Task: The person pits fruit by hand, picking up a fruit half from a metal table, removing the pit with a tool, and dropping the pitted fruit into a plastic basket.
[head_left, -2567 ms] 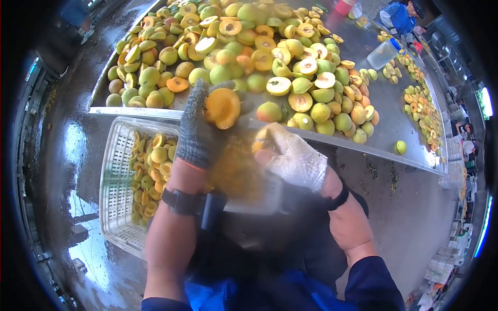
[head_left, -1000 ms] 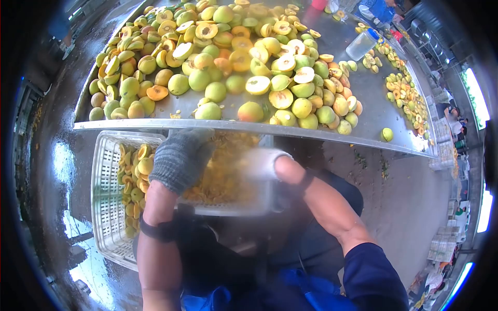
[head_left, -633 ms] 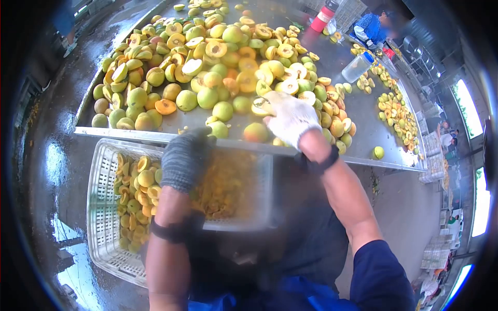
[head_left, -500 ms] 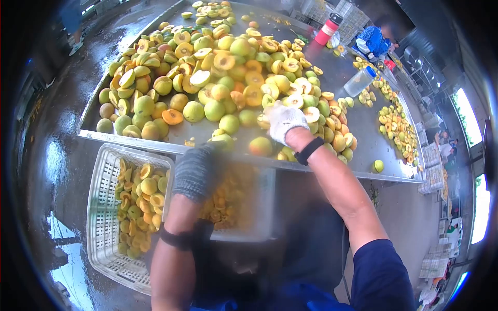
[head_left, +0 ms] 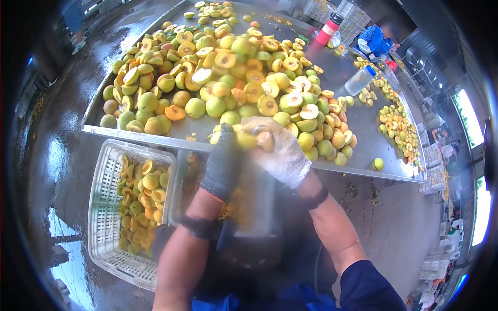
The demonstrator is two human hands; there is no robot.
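My left hand [head_left: 223,163], in a dark grey glove, is closed on a yellow-green fruit [head_left: 246,141] at the near edge of the metal table [head_left: 181,143]. My right hand [head_left: 280,153], in a white glove, meets it from the other side, its fingers wrapped round the same fruit. Blur hides the exact grip. Just beyond both hands lies a big pile of whole and halved fruit [head_left: 195,108]. Below them stands a blurred, pale container [head_left: 267,207] with orange pieces in it.
A white crate [head_left: 104,192] of fruit halves stands at the left. On the table are a red bottle [head_left: 328,32], a clear jar [head_left: 359,81] with a blue lid and more halves at the right. A person in blue [head_left: 374,41] is at the far right side.
My right hand has left the pile and moved down and left to meet my left hand. My left hand has shifted up and right. A fruit is now between them.
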